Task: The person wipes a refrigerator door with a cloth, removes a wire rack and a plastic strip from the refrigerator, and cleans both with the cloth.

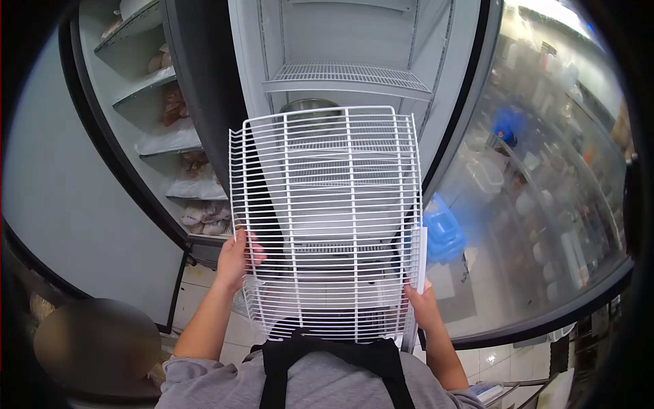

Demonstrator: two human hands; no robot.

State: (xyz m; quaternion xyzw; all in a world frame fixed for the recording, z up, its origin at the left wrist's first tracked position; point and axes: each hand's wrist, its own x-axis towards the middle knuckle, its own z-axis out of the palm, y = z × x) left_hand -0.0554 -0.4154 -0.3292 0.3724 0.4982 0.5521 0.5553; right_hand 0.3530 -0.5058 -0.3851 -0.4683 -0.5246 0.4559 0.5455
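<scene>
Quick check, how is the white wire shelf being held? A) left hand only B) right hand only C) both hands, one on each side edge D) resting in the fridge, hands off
C: the left hand grips the left edge of the wire shelf, the right hand the right edge, in front of the open fridge.

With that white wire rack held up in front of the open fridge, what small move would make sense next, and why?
Probably tip the wire rack flatter and ease it forward toward the open compartment. The left hand and right hand grip its two side edges and hold it nearly upright before the fridge, while the fitted shelf inside lies level, with open space below it around a metal bowl.
</scene>
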